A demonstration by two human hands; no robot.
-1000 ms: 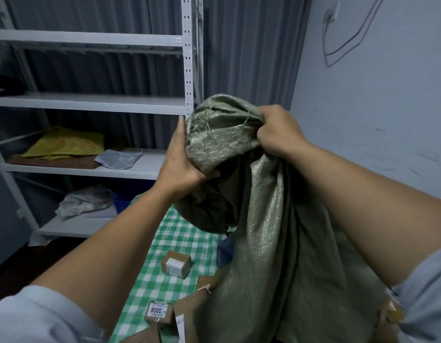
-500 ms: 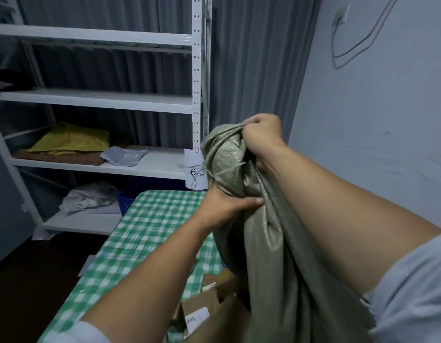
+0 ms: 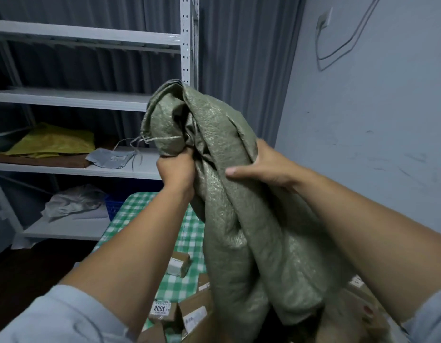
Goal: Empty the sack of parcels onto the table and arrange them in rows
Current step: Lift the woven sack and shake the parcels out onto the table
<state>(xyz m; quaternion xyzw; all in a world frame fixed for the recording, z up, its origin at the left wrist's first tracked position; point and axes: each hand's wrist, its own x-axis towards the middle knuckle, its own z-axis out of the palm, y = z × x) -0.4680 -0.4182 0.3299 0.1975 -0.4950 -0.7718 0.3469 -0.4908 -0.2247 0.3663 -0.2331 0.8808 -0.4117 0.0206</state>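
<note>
The left hand (image 3: 176,169) is making a tight fist around a bunch of the green sack (image 3: 229,199), just under its top end. The right hand (image 3: 261,167) is gripping the sack from the side. Its thumb is lying flat across the front, and its fingers are going round the back, where they are hidden. Both arms are reaching forward and up, and the two hands are sitting side by side at about the same height. The sack is hanging in the air above the table (image 3: 130,214) with the green checked cloth. Its bottom part is drooping down among the brown parcels at the near end. One small parcel (image 3: 179,264) is lying alone on the cloth, and a parcel with a 3008 label (image 3: 162,310) is lying closer. Half a second ago the right hand was up at the very top of the sack and the left hand was lower down. Now the right hand has come down, and the top of the sack is sticking up above both hands. A white shelf rack (image 3: 90,97) is standing behind.
</note>
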